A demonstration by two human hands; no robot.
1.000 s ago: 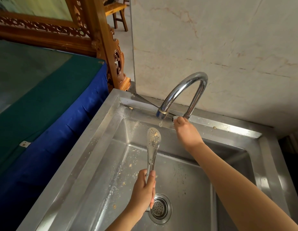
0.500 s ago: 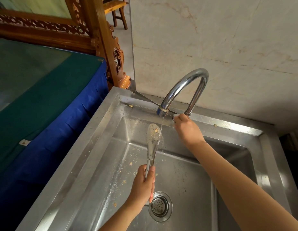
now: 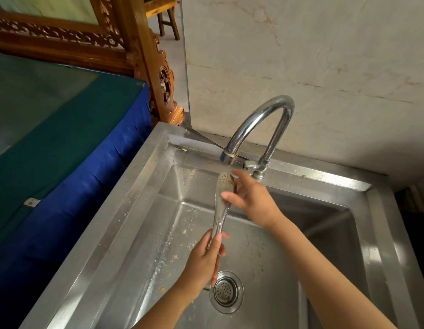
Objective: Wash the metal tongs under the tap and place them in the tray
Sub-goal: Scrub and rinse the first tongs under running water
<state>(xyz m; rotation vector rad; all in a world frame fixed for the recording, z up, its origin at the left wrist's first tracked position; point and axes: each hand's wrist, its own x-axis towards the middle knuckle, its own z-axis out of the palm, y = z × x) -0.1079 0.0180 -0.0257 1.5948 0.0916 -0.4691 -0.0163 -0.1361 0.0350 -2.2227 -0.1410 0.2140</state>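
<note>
The metal tongs (image 3: 220,210) stand nearly upright over the steel sink (image 3: 144,210), their perforated, food-speckled head just under the spout of the curved chrome tap (image 3: 258,119). A thin stream of water falls from the spout onto the head. My left hand (image 3: 205,262) grips the tongs' handle end above the drain. My right hand (image 3: 250,198) holds the head of the tongs, thumb across its front and fingers behind it. No tray is in view.
The drain strainer (image 3: 226,292) sits at the basin's bottom, with food crumbs scattered on the basin floor and rim. The tap's handle (image 3: 250,165) sticks out at its base. A blue and green cloth-covered table (image 3: 64,150) adjoins the sink's left side. A marble wall rises behind.
My right hand left the tap handle and took hold of the tongs' head. Water went from barely dripping to running onto the tongs, which my left hand keeps under the spout.
</note>
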